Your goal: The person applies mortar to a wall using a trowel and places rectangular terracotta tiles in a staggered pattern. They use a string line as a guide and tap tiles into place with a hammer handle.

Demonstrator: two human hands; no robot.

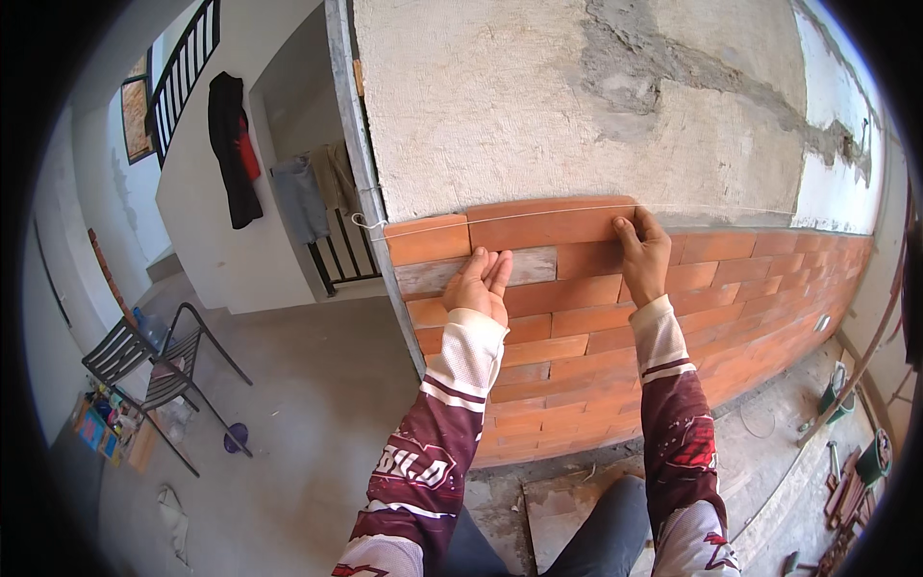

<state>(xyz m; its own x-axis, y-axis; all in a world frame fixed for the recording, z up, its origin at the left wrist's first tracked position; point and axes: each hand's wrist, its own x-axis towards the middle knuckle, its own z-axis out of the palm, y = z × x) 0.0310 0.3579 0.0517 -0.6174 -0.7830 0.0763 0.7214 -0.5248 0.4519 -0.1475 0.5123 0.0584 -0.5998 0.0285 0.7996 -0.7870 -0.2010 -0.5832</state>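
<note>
Pinching the right end of the long orange brick tile point(543, 223), the right hand point(646, 258) I watch from my remote seat sets its thumb on the front face and hooks its fingers around the end. The left hand point(478, 290) sits lower and to its left, just beneath the tile's bottom edge, fingers half curled and slack, clutching nothing that I can see; I cannot tell whether its fingertips touch that edge.

The tile lies in the top course, above the left hand and to the left of the right one. I see a thin white string point(567, 209) run across its face, past the right fingertips. A shorter tile point(428, 238) stands up and left of the left hand, and a whitish, smeared tile point(529, 266) is directly behind that hand. Below both hands I have more tiled courses; above them, rough plaster point(490, 106). Well off to the left of the left hand stands a dark slatted chair point(173, 370), and far down to the right of the right hand, a green bucket point(873, 460).
</note>
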